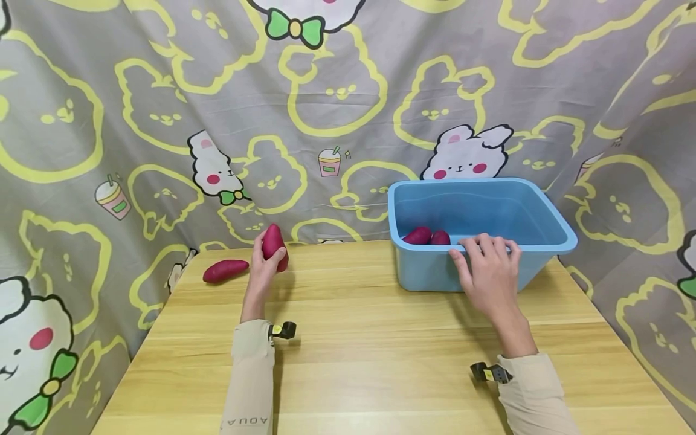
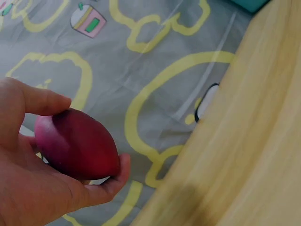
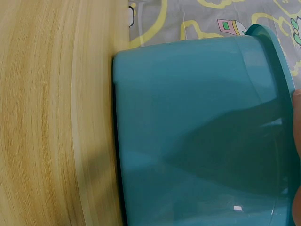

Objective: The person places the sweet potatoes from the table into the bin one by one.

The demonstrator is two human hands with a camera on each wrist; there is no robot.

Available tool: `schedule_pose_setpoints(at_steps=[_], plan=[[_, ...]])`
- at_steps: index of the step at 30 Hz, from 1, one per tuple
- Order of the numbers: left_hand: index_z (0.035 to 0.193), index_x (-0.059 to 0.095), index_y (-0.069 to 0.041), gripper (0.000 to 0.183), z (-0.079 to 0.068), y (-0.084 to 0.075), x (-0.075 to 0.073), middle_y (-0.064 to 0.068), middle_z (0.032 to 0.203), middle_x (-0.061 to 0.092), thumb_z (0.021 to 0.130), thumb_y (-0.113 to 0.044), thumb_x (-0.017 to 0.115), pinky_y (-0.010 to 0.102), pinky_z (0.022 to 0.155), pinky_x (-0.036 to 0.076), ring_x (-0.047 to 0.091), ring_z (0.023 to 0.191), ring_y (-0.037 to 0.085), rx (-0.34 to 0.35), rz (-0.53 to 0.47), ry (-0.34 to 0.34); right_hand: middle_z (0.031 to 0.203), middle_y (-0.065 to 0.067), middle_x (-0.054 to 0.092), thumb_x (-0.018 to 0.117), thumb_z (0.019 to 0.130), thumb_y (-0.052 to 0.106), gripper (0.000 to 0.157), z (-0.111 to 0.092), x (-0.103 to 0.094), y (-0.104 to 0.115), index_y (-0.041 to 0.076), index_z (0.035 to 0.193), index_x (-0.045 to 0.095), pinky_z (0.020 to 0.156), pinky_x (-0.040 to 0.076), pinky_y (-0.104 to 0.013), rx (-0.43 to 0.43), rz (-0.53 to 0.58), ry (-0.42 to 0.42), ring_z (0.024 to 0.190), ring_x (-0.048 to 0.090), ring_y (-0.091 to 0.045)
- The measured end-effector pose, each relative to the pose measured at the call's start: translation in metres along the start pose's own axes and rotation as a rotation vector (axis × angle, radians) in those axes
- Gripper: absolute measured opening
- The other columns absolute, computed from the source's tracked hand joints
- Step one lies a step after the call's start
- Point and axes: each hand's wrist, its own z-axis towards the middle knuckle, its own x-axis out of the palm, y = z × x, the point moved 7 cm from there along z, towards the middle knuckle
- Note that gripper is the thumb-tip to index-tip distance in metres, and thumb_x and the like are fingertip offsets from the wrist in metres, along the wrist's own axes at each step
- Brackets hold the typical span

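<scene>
My left hand [image 1: 261, 273] holds a dark red-purple sweet potato [image 1: 273, 243] above the back left of the table. In the left wrist view, thumb and fingers pinch the sweet potato [image 2: 77, 143] from opposite sides. Just left of this hand, another sweet potato [image 1: 225, 270] lies on the tabletop. On the right, a blue plastic bin [image 1: 429, 269] has two sweet potatoes [image 1: 417, 235] visible at its left inside. My right hand [image 1: 489, 275] grips the bin's front rim, fingers curled over the edge. In the right wrist view only small parts of that hand show beside the bin [image 3: 197, 132].
The wood-grain table [image 1: 348, 338] extends in front of both arms. A grey curtain [image 1: 337, 78] with yellow cartoon outlines hangs behind it and along both sides. The bin stands near the table's back edge.
</scene>
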Motion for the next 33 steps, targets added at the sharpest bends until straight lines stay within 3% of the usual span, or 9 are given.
schedule_pose_setpoints(at_steps=[6,11,15,22,33], plan=[[0.161,0.027,-0.013,0.068,-0.001,-0.007,0.000,0.023,0.151,0.035,0.102,-0.005,0.057,0.044,0.093,0.052,0.045,0.126,0.032,0.036,-0.030,0.004,0.103,-0.019,0.061,0.044,0.107,0.052,0.056,0.000,0.000,0.000,0.002,0.108,0.069,0.100,0.027,-0.067,-0.003,0.005,-0.005,0.099,0.050,-0.043],[0.162,0.028,-0.018,0.069,0.010,0.007,-0.002,0.021,0.153,0.035,0.101,-0.008,0.060,0.040,0.090,0.052,0.044,0.128,0.032,0.052,-0.020,-0.007,0.103,-0.019,0.061,0.044,0.107,0.052,0.055,0.000,0.000,0.000,0.003,0.107,0.068,0.100,0.027,-0.067,-0.005,0.003,-0.006,0.099,0.051,-0.043],[0.160,0.033,-0.023,0.067,0.015,0.014,-0.002,0.019,0.152,0.039,0.101,-0.011,0.063,0.046,0.097,0.047,0.044,0.131,0.032,0.081,0.013,-0.027,0.103,-0.019,0.061,0.044,0.107,0.052,0.055,0.000,0.000,0.000,0.003,0.107,0.068,0.100,0.027,-0.067,-0.006,0.002,-0.009,0.099,0.051,-0.043],[0.158,0.037,-0.025,0.066,0.010,0.006,0.002,0.018,0.148,0.043,0.099,-0.016,0.066,0.052,0.099,0.045,0.046,0.128,0.035,0.143,0.071,-0.047,0.102,-0.019,0.061,0.043,0.107,0.053,0.056,-0.001,0.000,0.000,0.003,0.106,0.068,0.100,0.027,-0.067,-0.007,0.002,-0.016,0.099,0.051,-0.044],[0.155,0.042,-0.021,0.063,0.004,-0.011,0.011,0.016,0.146,0.048,0.098,-0.015,0.069,0.053,0.098,0.046,0.050,0.124,0.036,0.212,0.061,-0.025,0.103,-0.019,0.061,0.043,0.107,0.052,0.055,-0.001,0.000,0.000,0.002,0.107,0.068,0.100,0.027,-0.067,-0.003,0.001,-0.016,0.099,0.051,-0.044]])
